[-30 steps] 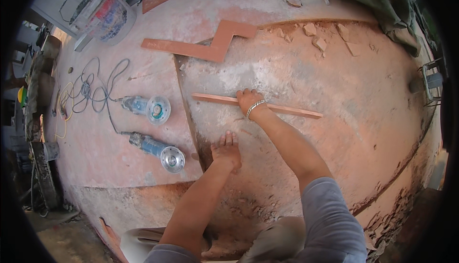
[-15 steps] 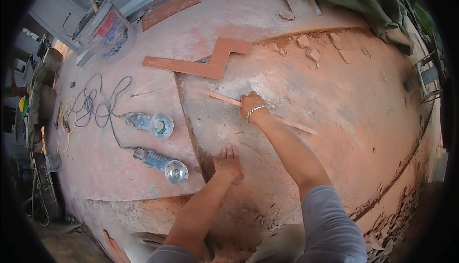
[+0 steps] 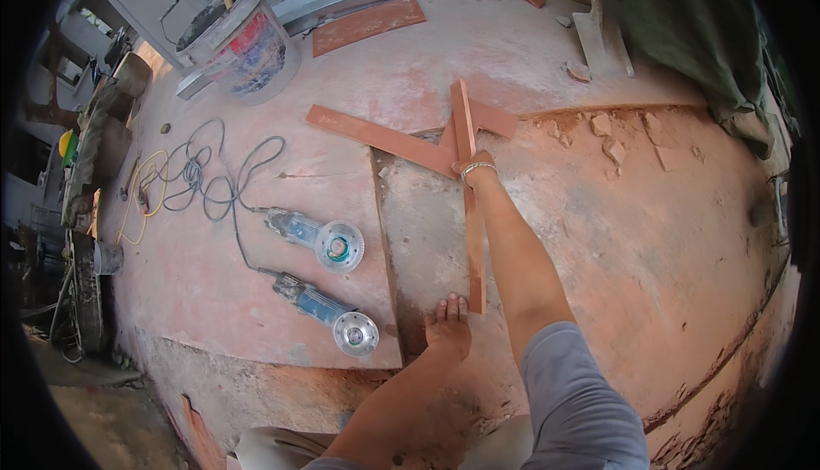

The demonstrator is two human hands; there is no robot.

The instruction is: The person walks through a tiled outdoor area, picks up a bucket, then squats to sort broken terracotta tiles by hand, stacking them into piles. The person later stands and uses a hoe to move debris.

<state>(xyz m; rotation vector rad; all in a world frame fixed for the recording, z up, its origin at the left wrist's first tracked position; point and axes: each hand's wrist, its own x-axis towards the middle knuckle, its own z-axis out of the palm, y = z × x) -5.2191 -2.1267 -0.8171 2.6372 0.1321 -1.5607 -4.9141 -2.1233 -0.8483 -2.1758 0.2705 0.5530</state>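
My right hand (image 3: 478, 167) is closed around the middle of a long, narrow red-brown tile strip (image 3: 475, 248), which points away from me. A bracelet circles that wrist. The strip's far half crosses over a step-shaped, red-brown cut tile (image 3: 376, 137) on the ground, hiding part of it. Beside the strip's near end, my left hand (image 3: 448, 329) rests palm down with its fingers stretched out and holds nothing. Two blue angle grinders lie to the left on the raised slab: one (image 3: 299, 229) farther off, the other (image 3: 318, 303) closer to me.
Grey cords (image 3: 195, 175) tangle behind the grinders. The raised slab's edge (image 3: 386, 248) runs left of my hands. At the back stand a mortar-stained bucket (image 3: 256, 60) and a shovel (image 3: 600, 43); a flat tile (image 3: 369, 24) lies between. Broken stones (image 3: 613, 149) are scattered to the far right.
The strip has swung from slanting across the ground to pointing away from me, its far end now over the cut tile. My left hand stays low and flat. The whole view has shifted.
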